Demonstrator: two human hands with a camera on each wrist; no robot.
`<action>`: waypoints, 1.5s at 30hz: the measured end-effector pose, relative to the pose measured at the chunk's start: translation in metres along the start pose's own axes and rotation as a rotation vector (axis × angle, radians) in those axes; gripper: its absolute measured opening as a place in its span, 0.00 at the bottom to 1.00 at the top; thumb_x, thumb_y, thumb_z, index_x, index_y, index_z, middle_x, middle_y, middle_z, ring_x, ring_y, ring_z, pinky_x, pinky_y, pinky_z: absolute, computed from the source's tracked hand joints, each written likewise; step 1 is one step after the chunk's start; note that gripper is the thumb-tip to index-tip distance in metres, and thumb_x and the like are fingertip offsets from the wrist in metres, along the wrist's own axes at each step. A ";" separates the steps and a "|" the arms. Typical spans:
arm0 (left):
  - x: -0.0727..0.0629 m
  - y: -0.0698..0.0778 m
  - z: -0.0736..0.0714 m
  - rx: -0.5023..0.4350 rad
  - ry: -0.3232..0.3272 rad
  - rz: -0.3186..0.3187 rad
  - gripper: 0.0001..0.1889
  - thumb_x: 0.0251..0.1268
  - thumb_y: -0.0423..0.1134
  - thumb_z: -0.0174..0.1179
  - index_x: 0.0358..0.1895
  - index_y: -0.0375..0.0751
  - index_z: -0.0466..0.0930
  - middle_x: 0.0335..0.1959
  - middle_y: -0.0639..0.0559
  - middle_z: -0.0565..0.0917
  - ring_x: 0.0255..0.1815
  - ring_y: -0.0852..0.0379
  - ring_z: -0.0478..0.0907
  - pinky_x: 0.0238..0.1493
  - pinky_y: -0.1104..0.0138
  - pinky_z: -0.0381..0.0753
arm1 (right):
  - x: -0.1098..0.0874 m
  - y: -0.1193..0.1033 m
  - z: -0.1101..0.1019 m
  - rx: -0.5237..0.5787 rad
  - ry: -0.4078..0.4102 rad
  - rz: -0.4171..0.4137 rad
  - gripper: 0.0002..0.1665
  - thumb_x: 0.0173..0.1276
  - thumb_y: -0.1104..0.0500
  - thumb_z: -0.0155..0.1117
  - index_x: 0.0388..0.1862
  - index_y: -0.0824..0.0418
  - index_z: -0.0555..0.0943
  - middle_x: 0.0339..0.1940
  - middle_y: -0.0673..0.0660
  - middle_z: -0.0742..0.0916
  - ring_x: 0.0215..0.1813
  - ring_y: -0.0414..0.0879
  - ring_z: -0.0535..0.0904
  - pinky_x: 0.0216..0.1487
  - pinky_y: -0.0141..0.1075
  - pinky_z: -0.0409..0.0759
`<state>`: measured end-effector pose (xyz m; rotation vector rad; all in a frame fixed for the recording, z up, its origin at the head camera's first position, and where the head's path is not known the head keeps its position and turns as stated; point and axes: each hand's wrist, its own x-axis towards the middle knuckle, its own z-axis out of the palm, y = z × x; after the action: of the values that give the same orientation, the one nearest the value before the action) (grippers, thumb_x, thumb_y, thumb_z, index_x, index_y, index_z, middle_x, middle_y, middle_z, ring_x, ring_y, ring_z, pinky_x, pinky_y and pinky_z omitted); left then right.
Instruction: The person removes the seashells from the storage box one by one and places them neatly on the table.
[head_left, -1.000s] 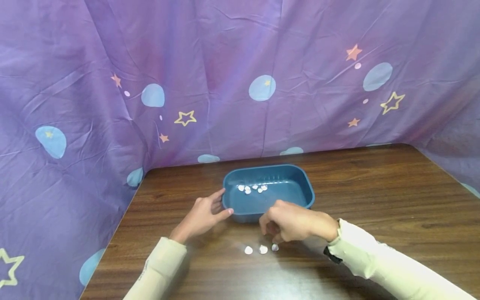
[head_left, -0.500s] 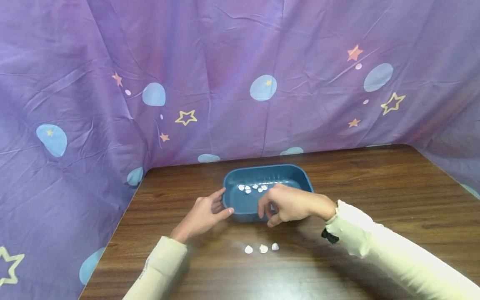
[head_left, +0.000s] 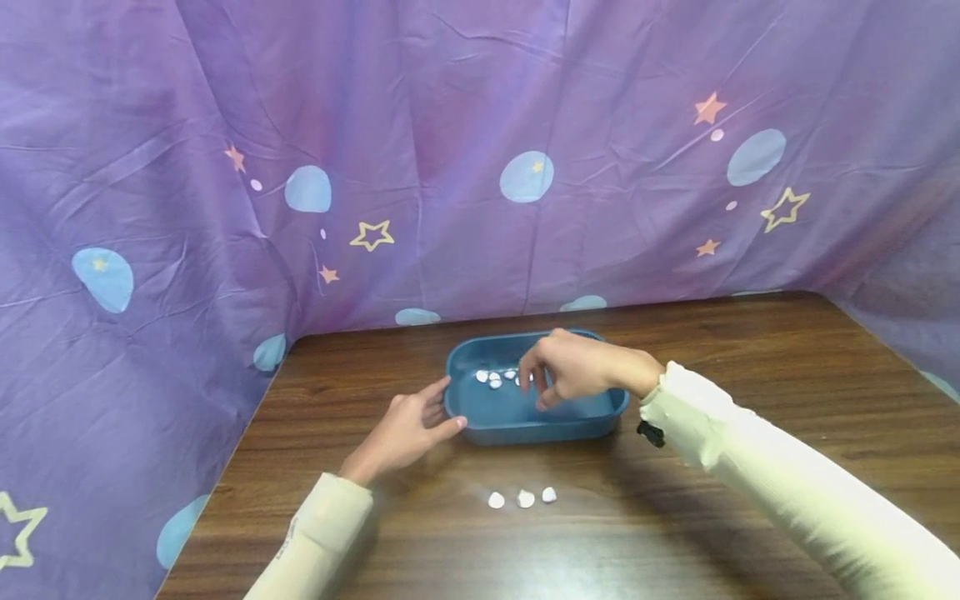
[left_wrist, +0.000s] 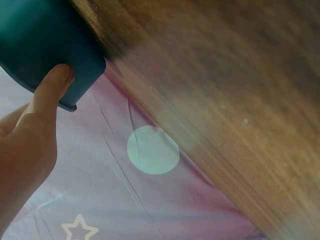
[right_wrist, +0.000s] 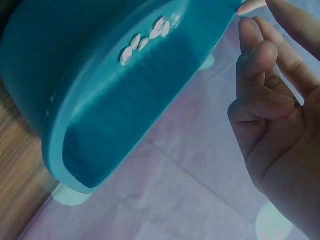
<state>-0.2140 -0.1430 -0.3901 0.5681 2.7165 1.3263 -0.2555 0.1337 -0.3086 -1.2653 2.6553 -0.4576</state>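
Observation:
A blue plastic basin [head_left: 540, 432] stands on the table. Several small white pieces like seashells [head_left: 482, 377] lie inside it, towards the back; the right wrist view shows them in a loose row. Three more white shell-like pieces [head_left: 526, 499] lie side by side on the table in front of the basin. My left hand [head_left: 405, 429] touches the basin's front-left corner, thumb at the front wall and fingers along the left side. My right hand [head_left: 577, 367] hovers over the basin, fingers loosely bent, beside the pieces inside. Between its thumb and fingers I see nothing held.
The brown wooden table [head_left: 750, 400] extends on both sides of the basin. A purple curtain [head_left: 450, 167] printed with stars and blobs hangs behind the table and along its sides.
My right hand has moved from the rightmost table piece, up over the basin's front rim and above its inside. That piece stayed on the table. My left hand has not moved.

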 end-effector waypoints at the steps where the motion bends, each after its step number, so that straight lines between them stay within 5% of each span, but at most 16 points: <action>1: 0.000 0.000 0.000 -0.002 0.002 0.000 0.40 0.65 0.43 0.67 0.74 0.27 0.60 0.62 0.30 0.79 0.63 0.41 0.81 0.64 0.56 0.82 | 0.002 0.002 -0.001 -0.004 0.002 0.007 0.12 0.52 0.60 0.78 0.36 0.51 0.87 0.25 0.43 0.87 0.22 0.32 0.77 0.31 0.28 0.80; 15: 0.000 -0.001 0.001 -0.010 0.012 -0.024 0.40 0.66 0.44 0.67 0.75 0.29 0.61 0.63 0.31 0.79 0.63 0.41 0.81 0.64 0.56 0.83 | 0.035 0.028 -0.002 -0.012 0.007 0.096 0.11 0.51 0.61 0.80 0.33 0.52 0.87 0.23 0.46 0.89 0.27 0.36 0.82 0.34 0.32 0.83; 29: 0.000 -0.002 0.002 0.001 0.020 -0.019 0.39 0.66 0.43 0.67 0.74 0.29 0.62 0.62 0.31 0.79 0.62 0.42 0.82 0.64 0.56 0.83 | 0.066 0.036 -0.001 -0.185 -0.096 0.149 0.10 0.48 0.66 0.79 0.30 0.54 0.90 0.31 0.47 0.90 0.34 0.42 0.82 0.37 0.35 0.85; 45: 0.001 -0.002 0.001 -0.022 0.004 -0.003 0.40 0.66 0.43 0.67 0.75 0.28 0.60 0.64 0.29 0.77 0.63 0.40 0.81 0.64 0.55 0.82 | 0.083 0.051 0.025 -0.433 -0.136 0.168 0.09 0.47 0.58 0.84 0.22 0.50 0.87 0.27 0.47 0.89 0.31 0.41 0.81 0.34 0.40 0.87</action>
<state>-0.2150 -0.1434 -0.3926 0.5600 2.7006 1.3566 -0.3376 0.0940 -0.3512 -1.1043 2.7992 0.2341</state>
